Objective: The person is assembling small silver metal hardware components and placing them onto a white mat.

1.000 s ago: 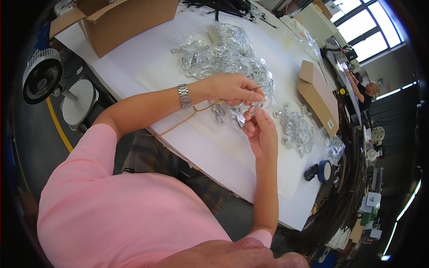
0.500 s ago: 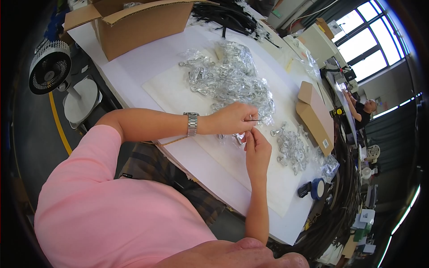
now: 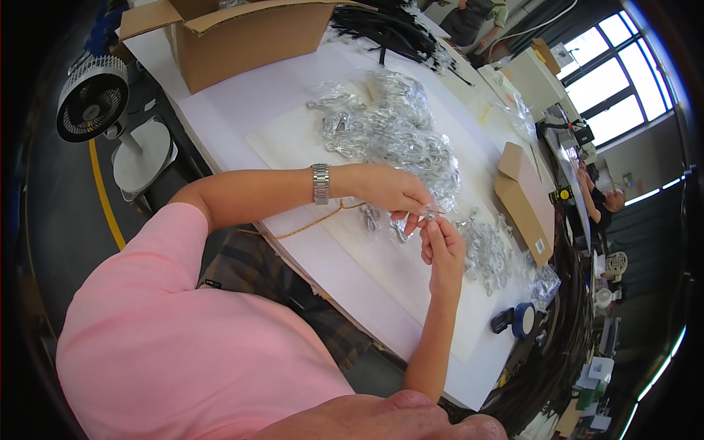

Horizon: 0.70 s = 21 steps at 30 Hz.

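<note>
Both hands [image 3: 389,188] [image 3: 446,257] have shifted nearer the labelled carton [image 3: 522,202].

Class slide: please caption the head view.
Left hand and right hand meet at a small shiny piece near bagged metal clips.

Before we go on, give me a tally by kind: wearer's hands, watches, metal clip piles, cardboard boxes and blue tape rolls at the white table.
Hands, left and right: 2
Watch: 1
Clip piles, larger and smaller: 2
Cardboard boxes, large and small: 2
Blue tape roll: 1
Total: 8

wristwatch [image 3: 320,183]: 1 | clip heaps [image 3: 400,132] [image 3: 485,253]: 2 | blue tape roll [image 3: 523,320]: 1
</note>
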Motion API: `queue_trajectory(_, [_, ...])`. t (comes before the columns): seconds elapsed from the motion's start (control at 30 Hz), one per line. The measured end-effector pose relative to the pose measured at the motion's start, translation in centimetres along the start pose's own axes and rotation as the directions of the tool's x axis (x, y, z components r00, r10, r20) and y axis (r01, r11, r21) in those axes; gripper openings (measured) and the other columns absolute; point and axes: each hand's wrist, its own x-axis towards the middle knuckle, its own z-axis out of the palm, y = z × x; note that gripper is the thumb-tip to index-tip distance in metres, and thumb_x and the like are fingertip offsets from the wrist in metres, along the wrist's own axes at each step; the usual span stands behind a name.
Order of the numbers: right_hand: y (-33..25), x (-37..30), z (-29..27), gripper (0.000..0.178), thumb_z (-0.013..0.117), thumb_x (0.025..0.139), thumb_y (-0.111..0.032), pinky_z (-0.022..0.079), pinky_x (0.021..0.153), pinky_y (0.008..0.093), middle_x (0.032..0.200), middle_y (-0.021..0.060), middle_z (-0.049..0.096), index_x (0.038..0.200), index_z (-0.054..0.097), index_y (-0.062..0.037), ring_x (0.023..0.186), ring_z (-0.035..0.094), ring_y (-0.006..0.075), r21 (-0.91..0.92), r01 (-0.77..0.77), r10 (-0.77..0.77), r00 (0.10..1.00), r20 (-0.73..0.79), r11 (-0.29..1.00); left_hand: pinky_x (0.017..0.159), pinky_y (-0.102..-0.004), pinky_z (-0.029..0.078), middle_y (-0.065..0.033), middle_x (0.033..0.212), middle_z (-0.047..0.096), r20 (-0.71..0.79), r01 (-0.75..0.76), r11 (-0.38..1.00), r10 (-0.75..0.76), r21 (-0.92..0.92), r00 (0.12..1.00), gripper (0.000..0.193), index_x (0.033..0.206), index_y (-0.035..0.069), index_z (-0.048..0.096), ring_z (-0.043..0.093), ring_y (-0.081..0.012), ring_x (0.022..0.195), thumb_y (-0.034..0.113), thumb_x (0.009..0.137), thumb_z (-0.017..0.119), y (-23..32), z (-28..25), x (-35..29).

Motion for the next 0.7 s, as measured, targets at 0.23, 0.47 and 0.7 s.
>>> queue_trajectory(0.23, [0.7, 0.1, 0.7, 0.019, 0.057, 0.105, -0.017, 0.025, 0.047, 0.0191, 0.074, -0.0057, 0.051, 0.102, 0.066, -0.0016, 0.053, 0.034, 0.0002, -0.046, -0.012, 0.008, 0.996, -0.087, 0.999, 0.062, -0.0285, 0.049, -0.0058, 0.089, 0.076, 0.035, 0.021, 1.000, -0.022, 0.018, 0.999, 0.035, 0.133, 0.002, 0.061, 0.056, -0.0124, 0.060, 0.014, 0.103, 0.047, 1.1, 0.0, -0.8])
queue_trajectory(0.47, [0.6, -0.1, 1.9, 0.019, 0.056, 0.106, -0.018, 0.027, 0.048, 0.0193, 0.076, -0.0050, 0.053, 0.101, 0.065, -0.0022, 0.054, 0.036, 0.0004, -0.044, 0.012, -0.020, 0.984, -0.178, 0.999, 0.060, -0.0283, 0.049, -0.0057, 0.088, 0.076, 0.080, 0.103, 0.990, -0.095, -0.096, 0.992, 0.035, 0.134, 0.003, 0.058, 0.055, -0.0110, 0.059, 0.015, 0.104, 0.046, 0.4, 0.8, -0.6])
queue_trajectory(0.7, [1.0, -0.5, 1.8, 0.020, 0.055, 0.107, -0.017, 0.032, 0.050, 0.0204, 0.077, -0.0028, 0.055, 0.099, 0.064, -0.0005, 0.058, 0.041, 0.0021, 0.007, 0.096, -0.094, 0.982, -0.165, 0.995, 0.059, -0.0309, 0.050, -0.0071, 0.079, 0.073, -0.289, -0.128, 0.988, 0.148, 0.086, 0.946, 0.029, 0.123, 0.006, 0.069, 0.061, -0.0135, 0.058, 0.011, 0.102, 0.048, -1.1, 3.4, 0.1])
